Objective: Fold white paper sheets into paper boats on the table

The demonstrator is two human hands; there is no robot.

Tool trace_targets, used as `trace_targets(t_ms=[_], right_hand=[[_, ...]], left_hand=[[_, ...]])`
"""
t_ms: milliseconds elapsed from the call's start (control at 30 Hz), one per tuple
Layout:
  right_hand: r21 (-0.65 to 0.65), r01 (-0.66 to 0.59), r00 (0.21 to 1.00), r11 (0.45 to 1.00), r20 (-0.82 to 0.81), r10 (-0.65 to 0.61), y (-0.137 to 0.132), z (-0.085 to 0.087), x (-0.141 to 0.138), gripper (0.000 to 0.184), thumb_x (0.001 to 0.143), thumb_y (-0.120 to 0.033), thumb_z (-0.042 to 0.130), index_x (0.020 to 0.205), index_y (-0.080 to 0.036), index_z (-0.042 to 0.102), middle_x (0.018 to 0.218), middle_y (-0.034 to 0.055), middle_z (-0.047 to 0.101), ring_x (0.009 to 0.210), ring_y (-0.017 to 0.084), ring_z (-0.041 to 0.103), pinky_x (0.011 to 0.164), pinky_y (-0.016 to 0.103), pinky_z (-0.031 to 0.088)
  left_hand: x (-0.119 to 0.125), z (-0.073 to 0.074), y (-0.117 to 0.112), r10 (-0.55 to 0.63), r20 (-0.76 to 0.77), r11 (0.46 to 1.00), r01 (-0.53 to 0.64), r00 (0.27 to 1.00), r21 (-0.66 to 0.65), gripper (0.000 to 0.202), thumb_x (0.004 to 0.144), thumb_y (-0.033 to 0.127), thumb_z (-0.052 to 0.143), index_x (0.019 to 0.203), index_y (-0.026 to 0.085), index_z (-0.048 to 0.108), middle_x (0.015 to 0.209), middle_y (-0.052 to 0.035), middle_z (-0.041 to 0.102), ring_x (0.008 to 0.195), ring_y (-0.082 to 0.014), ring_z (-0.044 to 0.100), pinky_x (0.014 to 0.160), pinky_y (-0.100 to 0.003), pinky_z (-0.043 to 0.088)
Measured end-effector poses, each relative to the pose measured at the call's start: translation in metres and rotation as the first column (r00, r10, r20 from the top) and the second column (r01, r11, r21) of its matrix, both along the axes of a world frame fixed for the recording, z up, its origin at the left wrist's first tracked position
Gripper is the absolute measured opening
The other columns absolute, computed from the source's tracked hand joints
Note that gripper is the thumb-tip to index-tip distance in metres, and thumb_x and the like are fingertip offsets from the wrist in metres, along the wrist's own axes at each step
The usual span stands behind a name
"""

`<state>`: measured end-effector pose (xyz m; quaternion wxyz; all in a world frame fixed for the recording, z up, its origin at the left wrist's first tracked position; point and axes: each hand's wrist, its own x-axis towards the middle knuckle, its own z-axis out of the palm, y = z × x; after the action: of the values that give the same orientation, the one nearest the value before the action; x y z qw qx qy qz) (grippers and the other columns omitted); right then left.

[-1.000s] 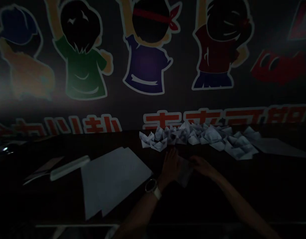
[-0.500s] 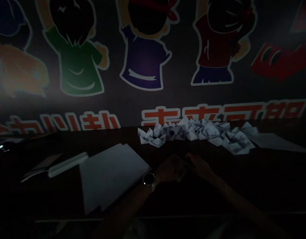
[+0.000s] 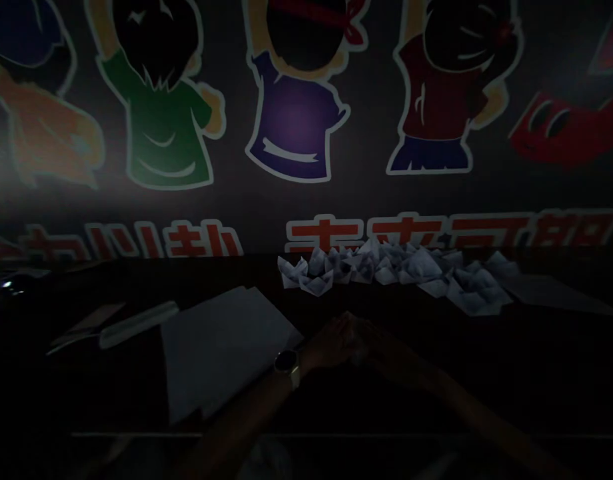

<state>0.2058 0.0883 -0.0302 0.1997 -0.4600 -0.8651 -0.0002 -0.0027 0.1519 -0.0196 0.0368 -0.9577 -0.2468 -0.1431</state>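
In dim light, my left hand (image 3: 331,341) and my right hand (image 3: 389,350) meet over the dark table. Between them is a small piece of folded paper (image 3: 357,348), mostly covered by my fingers. The fingers of both hands press together around it; its exact shape is too dark to make out. On my left wrist is a watch (image 3: 287,362). Just beyond my hands lies a heap of folded white paper boats (image 3: 386,267).
A stack of white sheets (image 3: 221,353) lies left of my hands. Farther left are a long pale rolled object (image 3: 139,325) and a flat item (image 3: 89,323). More paper (image 3: 561,293) lies at right. Behind the table rises a wall (image 3: 236,200) with cartoon figures and lettering.
My right hand has moved left and closer to my left hand, now covering more of the paper. The view has shifted slightly.
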Motion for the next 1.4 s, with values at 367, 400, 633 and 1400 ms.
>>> trace_targets(t_ms=[367,400,633,1400], right_hand=[[0.043,-0.003,1.0,0.999,-0.012,0.003,-0.001,-0.003,0.001,0.071,0.084,-0.048,0.045,0.141,-0.012,0.023,0.145,0.0156,0.024,0.134,0.027,0.022,0.108,0.045,0.025],[0.032,0.005,1.0,0.999,-0.013,-0.004,-0.001,-0.003,0.001,0.071,0.084,-0.049,0.045,0.141,-0.012,0.024,0.145,0.0154,0.024,0.134,0.027,0.022,0.108,0.045,0.025],[0.007,0.003,1.0,1.0,-0.021,-0.003,-0.003,0.0,0.001,0.072,0.083,-0.051,0.044,0.141,-0.014,0.023,0.146,0.0139,0.023,0.134,0.028,0.021,0.108,0.046,0.025],[-0.016,0.08,0.975,0.997,-0.207,-0.082,0.032,0.017,0.019,0.023,0.084,-0.024,0.044,0.079,-0.02,0.067,0.092,0.0086,0.062,0.09,0.022,0.058,0.08,0.036,0.046]], left_hand=[[-0.036,0.018,-0.028,0.056,0.008,0.993,-0.055,0.998,-0.108,0.063,0.091,0.047,0.029,0.139,0.006,0.022,0.145,-0.0197,0.021,0.135,-0.0248,0.017,0.109,-0.042,0.021],[-0.039,0.02,-0.031,0.063,0.008,0.992,-0.062,0.998,-0.108,0.063,0.091,0.047,0.028,0.139,0.007,0.022,0.145,-0.0192,0.021,0.135,-0.0246,0.017,0.109,-0.042,0.022],[-0.057,0.04,-0.047,0.083,-0.077,0.989,-0.091,0.994,-0.117,0.061,0.089,0.05,0.032,0.134,0.01,0.033,0.141,-0.0173,0.033,0.132,-0.0253,0.027,0.107,-0.04,0.024],[-0.016,0.029,0.004,0.269,0.252,0.927,-0.179,0.93,-0.329,0.022,0.083,0.03,0.05,0.091,0.02,0.068,0.093,-0.0016,0.069,0.084,-0.0162,0.062,0.076,-0.025,0.044]])
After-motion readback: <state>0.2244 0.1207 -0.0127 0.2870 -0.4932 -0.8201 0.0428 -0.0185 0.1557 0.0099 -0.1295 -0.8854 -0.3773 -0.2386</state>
